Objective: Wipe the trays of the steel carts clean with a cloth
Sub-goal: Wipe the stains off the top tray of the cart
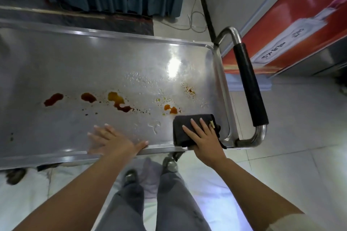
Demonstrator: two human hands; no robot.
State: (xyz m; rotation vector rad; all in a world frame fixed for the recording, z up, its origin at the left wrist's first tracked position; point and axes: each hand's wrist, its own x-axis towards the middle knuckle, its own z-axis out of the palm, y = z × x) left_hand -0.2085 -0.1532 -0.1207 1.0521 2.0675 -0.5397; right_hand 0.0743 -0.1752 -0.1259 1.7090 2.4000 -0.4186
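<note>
Two hands on the tray, wipe about to start at near-right corner.
Right hand (pixel 203 138) fingers flat, pressing folded dark cloth (pixel 187 129); left hand (pixel 112 140) spread flat, holding nothing, bracing on steel tray (pixel 75 62). Best move: firm pressure, sweep left through orange spill (pixel 170 109) and brown puddles (pixel 120 102). Steel smooth, glossy, wet-beaded; cloth soft, matte; foam-sleeved handle (pixel 247 84) far right.
</note>
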